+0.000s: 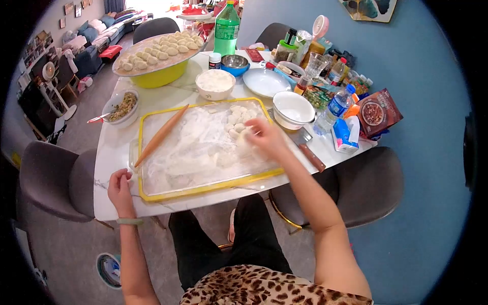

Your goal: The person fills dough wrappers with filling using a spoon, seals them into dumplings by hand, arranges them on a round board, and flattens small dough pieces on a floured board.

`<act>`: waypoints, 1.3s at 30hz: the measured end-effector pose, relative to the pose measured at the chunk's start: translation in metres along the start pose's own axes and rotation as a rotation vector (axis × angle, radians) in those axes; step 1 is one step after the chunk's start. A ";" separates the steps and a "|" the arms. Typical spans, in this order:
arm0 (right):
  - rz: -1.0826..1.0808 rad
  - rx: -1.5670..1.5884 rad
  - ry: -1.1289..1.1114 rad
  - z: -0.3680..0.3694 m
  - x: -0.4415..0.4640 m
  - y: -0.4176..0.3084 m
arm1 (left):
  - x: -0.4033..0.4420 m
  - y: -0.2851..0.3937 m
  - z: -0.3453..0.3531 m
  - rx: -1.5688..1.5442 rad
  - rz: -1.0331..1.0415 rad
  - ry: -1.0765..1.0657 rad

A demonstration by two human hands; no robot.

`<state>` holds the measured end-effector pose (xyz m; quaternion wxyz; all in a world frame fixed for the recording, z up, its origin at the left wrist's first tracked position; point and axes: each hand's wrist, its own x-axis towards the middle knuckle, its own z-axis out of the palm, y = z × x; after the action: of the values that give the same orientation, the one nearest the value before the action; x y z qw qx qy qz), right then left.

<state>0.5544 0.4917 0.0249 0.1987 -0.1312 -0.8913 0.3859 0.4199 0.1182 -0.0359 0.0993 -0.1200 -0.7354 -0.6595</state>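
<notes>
My right hand is over the right side of the floured mat, its fingers bent and apart beside small pieces of dough. Whether the fingertips touch the dough is unclear; a pale floury patch shows below them. My left hand rests at the table's left front edge, fingers curled in with nothing visible in them. A wooden rolling pin lies slantwise across the mat's left side. To the right of the mat, a cleaver with a brown wooden handle lies by the table edge.
Behind the mat stand a flour bowl, a filling bowl with spoon and a tray of dumplings on a yellow-green basin. A white bowl, green bottle, water bottle and tissue pack crowd the right.
</notes>
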 end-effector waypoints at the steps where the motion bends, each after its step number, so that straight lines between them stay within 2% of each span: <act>1: -0.048 0.029 0.041 -0.010 0.005 0.014 | -0.001 0.000 0.000 0.015 -0.003 -0.002; 4: 0.054 -0.088 0.013 -0.032 0.002 0.028 | -0.001 -0.005 0.000 -0.038 0.015 0.024; 6: 0.073 -0.614 0.089 -0.038 -0.002 0.028 | -0.001 -0.004 0.001 -0.032 0.021 0.013; 7: -0.099 -0.627 0.209 -0.038 -0.001 0.030 | -0.001 -0.003 0.001 -0.029 0.018 0.018; 8: -0.101 -0.622 0.204 -0.033 0.000 0.030 | -0.001 -0.003 0.002 -0.063 0.005 0.008; 10: -0.284 -0.413 0.103 -0.020 0.005 0.020 | -0.001 -0.003 0.001 -0.090 -0.003 -0.001; 11: -0.289 -0.407 0.103 -0.012 0.007 0.013 | -0.001 -0.006 0.001 -0.079 0.019 -0.004; 13: -0.237 -0.535 -0.019 0.008 0.009 0.001 | -0.001 -0.004 0.000 -0.066 0.038 0.001; 17: -0.182 -0.534 -0.012 0.029 0.003 -0.010 | -0.003 0.002 0.002 -0.067 -0.009 0.035; 19: -0.073 -0.212 -0.108 0.026 -0.001 -0.009 | -0.001 -0.001 0.001 -0.071 -0.013 0.024; 20: -0.073 -0.213 -0.117 0.022 0.002 -0.006 | -0.002 -0.002 0.001 -0.070 -0.020 0.029; 22: -0.136 -0.272 0.070 0.011 0.014 -0.001 | -0.001 -0.003 0.002 -0.103 0.027 0.018; 24: -0.221 -0.372 0.078 0.006 0.019 -0.004 | 0.000 -0.002 0.004 -0.100 0.013 0.025; 27: -0.237 -0.367 -0.060 0.011 0.017 -0.016 | -0.001 -0.003 0.001 -0.080 0.005 0.025; 29: -0.176 -0.327 -0.165 0.017 0.012 -0.020 | 0.000 -0.004 0.001 -0.073 0.012 0.019; 35: -0.236 -0.362 -0.029 0.042 0.007 0.001 | 0.001 -0.005 0.002 -0.065 0.020 0.014; 39: -0.153 -0.167 -0.145 0.041 0.005 -0.021 | 0.000 -0.007 0.002 -0.113 0.000 0.024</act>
<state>0.5294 0.4536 0.0157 0.1511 -0.0509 -0.9396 0.3027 0.4177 0.1196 -0.0423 0.1011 -0.1177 -0.6959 -0.7012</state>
